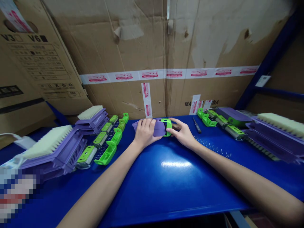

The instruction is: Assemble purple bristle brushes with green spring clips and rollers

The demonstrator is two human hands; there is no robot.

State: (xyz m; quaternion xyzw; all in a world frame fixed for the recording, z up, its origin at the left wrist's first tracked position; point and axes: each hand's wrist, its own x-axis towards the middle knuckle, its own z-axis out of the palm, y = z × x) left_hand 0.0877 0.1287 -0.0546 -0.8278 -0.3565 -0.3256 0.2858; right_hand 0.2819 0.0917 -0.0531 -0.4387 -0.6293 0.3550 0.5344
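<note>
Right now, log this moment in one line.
left hand: gripping purple part; right hand: touching green piece; thin tool: on blue table

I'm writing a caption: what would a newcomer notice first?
Probably, at the centre, the left hand holding a purple part and the right hand on the green piece at its end. Then the pale bristles at both sides of the blue table. Behind stands cardboard crossed by white tape.

The left hand (145, 131) holds a purple piece (159, 129) under its fingers. The right hand (183, 133) grips the green end part (167, 120) with thumb and fingertips. Left of the left fingers, green pieces (116, 136) lie in a row; right of the right fingers lie a slim tool (197, 125) and thin springs (212, 146).
</note>
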